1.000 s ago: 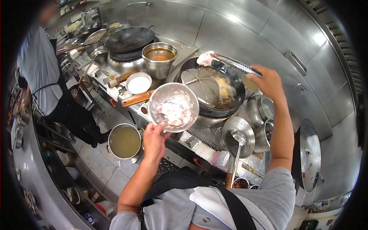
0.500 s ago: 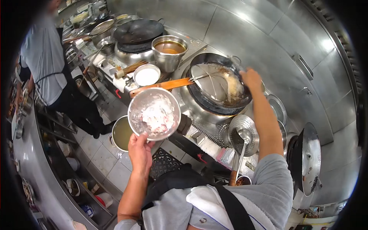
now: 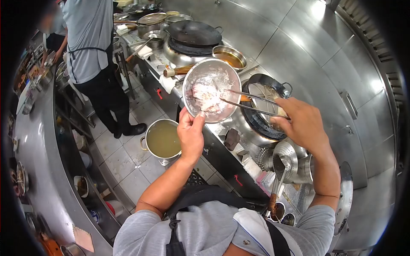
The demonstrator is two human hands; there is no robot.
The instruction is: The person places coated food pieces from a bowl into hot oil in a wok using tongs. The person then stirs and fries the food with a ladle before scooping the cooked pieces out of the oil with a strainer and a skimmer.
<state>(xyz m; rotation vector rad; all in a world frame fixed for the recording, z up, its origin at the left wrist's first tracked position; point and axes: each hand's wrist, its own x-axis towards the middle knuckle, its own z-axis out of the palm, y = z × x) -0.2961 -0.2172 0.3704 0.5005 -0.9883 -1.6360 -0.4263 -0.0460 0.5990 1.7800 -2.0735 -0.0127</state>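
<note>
- Left hand (image 3: 191, 136): fingers grip the bowl's (image 3: 233, 81) near rim, seemingly steadying it for the tongs (image 3: 256, 109).
- Powdery pieces (image 3: 207, 94) lie inside, left of the wok (image 3: 267, 78).
- Right hand (image 3: 302, 122): fingers clasp the tongs, tips reaching into the bowl.

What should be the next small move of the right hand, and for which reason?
Probably the right hand should squeeze the tongs gently around some of the floury food: the tips are apart and appear right beside it, while the left hand holds the bowl at its rim.
</note>
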